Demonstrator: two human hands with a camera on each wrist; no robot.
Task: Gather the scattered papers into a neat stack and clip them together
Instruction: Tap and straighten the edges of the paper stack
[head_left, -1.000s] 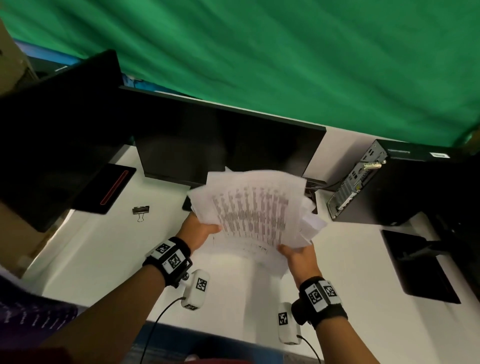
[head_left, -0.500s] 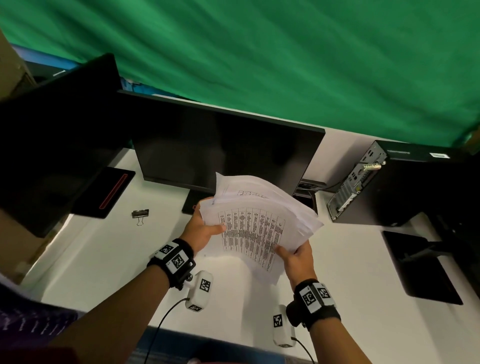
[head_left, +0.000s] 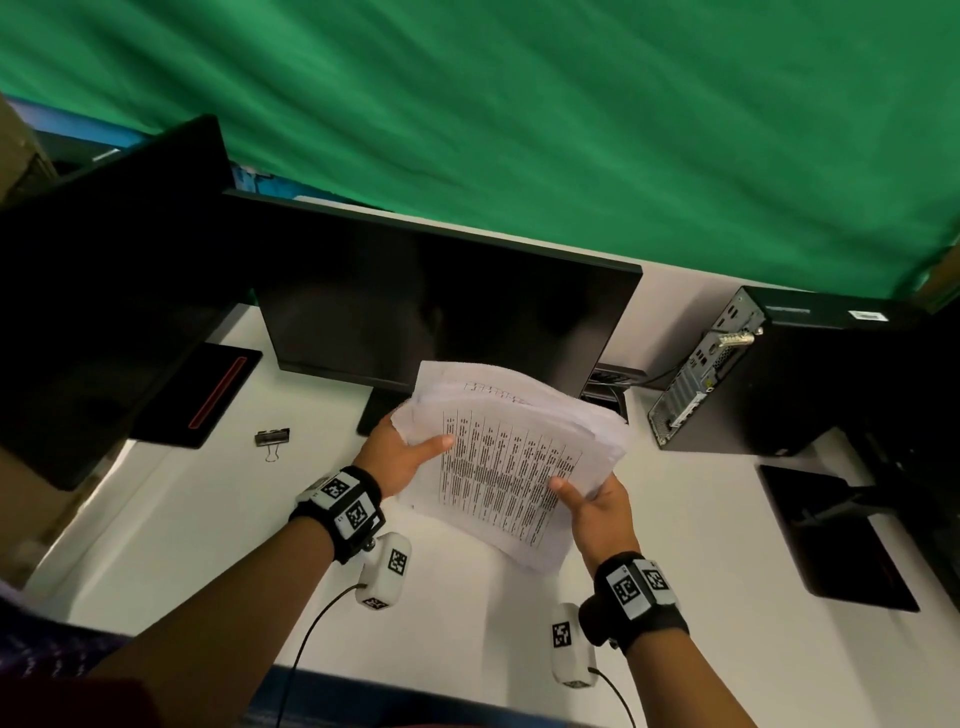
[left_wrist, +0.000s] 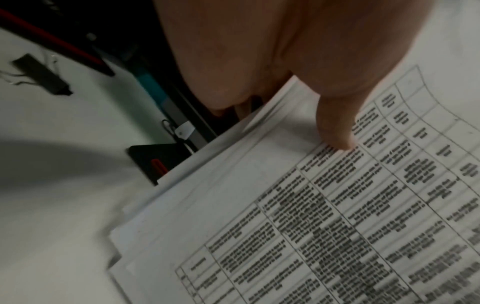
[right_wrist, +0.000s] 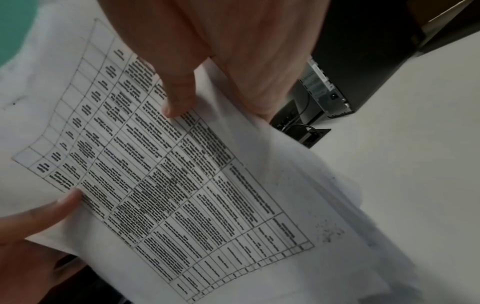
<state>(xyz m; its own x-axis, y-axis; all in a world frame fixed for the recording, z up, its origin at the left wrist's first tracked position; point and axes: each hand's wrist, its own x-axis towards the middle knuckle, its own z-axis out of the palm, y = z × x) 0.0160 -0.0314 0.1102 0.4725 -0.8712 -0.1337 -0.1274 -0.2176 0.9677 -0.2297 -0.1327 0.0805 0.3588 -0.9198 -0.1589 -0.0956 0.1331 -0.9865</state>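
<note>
A stack of white papers (head_left: 511, 457) with a printed table on the top sheet is held tilted above the white desk (head_left: 182, 519). My left hand (head_left: 400, 454) grips its left edge, thumb on top and fingers beneath. My right hand (head_left: 597, 506) grips the right edge the same way. The sheet edges are uneven and fanned at the far and lower sides. The left wrist view shows my thumb (left_wrist: 335, 131) pressed on the papers (left_wrist: 311, 226); the right wrist view shows my thumb (right_wrist: 179, 98) on the papers (right_wrist: 194, 185). A black binder clip (head_left: 271, 439) lies on the desk to the left.
A dark monitor (head_left: 441, 306) stands just behind the papers, and a second monitor (head_left: 104, 291) with a black base (head_left: 208, 400) sits at the left. A black computer tower (head_left: 779, 374) and another stand base (head_left: 831, 535) occupy the right.
The loosely fanned papers have been drawn together into a tighter stack and turned clockwise. Both hands kept hold and shifted slightly; the binder clip has not moved.
</note>
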